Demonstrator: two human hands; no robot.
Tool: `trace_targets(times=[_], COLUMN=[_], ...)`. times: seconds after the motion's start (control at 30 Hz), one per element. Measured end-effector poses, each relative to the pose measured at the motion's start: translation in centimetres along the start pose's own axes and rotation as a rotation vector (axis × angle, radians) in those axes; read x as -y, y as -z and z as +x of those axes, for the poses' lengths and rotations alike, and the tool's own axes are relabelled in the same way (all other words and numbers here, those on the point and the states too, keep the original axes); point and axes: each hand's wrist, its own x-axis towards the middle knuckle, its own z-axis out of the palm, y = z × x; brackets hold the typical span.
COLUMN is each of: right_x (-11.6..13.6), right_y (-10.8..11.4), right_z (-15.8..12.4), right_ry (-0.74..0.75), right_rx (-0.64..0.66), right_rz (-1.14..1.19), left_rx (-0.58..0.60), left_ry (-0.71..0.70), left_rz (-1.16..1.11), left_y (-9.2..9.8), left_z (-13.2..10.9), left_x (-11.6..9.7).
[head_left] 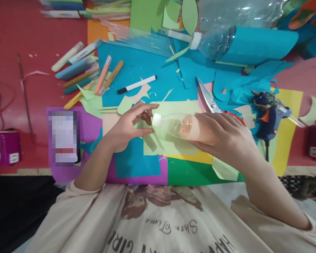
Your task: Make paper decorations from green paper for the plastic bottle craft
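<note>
A small clear plastic bottle (pixel 172 126) with a white cap lies on its side, its lower part wrapped in peach paper. My right hand (pixel 221 135) is wrapped over the papered end. At the capped end, my left hand (pixel 131 124) has thumb and fingers apart around the cap, close to it; whether they touch it I cannot tell. Beneath the bottle is a pale green paper sheet (pixel 152 149). Red-handled scissors (pixel 209 100) lie open just beyond my right hand, which partly covers their handles.
A glue gun (pixel 270 116) rests at the right on yellow paper (pixel 289 133). Several markers (pixel 76 66) lie at the left, with a phone (pixel 64 135) nearer me. A large plastic bottle (pixel 218 42) wrapped in blue paper lies at the back right, among paper scraps.
</note>
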Motion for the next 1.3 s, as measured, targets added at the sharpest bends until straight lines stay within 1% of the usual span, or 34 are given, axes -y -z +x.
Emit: trace_targets(times=[0.13, 0.33, 0.4, 0.43, 0.5, 0.57, 0.63, 0.77, 0.87, 0.97, 1.1, 1.3], right_x=[0.2, 0.3, 0.3, 0.3, 0.3, 0.3, 0.3, 0.5, 0.6, 0.6, 0.7, 1.5], right_y=[0.0, 0.0, -0.1, -0.1, -0.1, -0.1, -0.1, -0.3, -0.4, -0.3, -0.1, -0.2], right_z=[0.4, 0.7, 0.8, 0.8, 0.9, 1.1, 1.3, 1.9, 2.1, 2.2, 2.2, 3.1], right_ry=[0.027, 0.017, 0.027, 0.031, 0.032, 0.032, 0.046, 0.09, 0.09, 0.072, 0.061, 0.153], right_rx=[-0.024, -0.007, -0.009, -0.009, -0.002, 0.012, 0.015, 0.004, 0.012, 0.015, 0.046, 0.042], right_rz=[-0.018, 0.005, 0.021, 0.027, 0.038, 0.05, 0.054, 0.006, -0.009, 0.009, -0.009, -0.046], left_rx=[0.005, -0.023, -0.009, 0.007, 0.037, 0.039, 0.029, -0.004, -0.045, -0.078, -0.079, -0.101], left_ry=[-0.011, -0.135, -0.173, -0.162, -0.082, 0.006, 0.034, 0.034, 0.028, -0.004, -0.064, -0.082], left_rz=[0.058, 0.243, 0.258, 0.247, 0.209, 0.193, 0.203, 0.18, 0.173, 0.198, 0.262, 0.226], left_y=[0.1, 0.5, 0.6, 0.6, 0.5, 0.3, 0.0, -0.6, -0.8, -0.9, -1.0, -1.6], left_z=[-0.4, -0.3, -0.2, -0.2, -0.3, -0.4, -0.5, -0.6, -0.6, -0.6, -0.4, -0.2], left_x=[-0.1, 0.3, 0.4, 0.4, 0.3, 0.2, 0.1, 0.0, 0.2, 0.3, 0.7, 1.7])
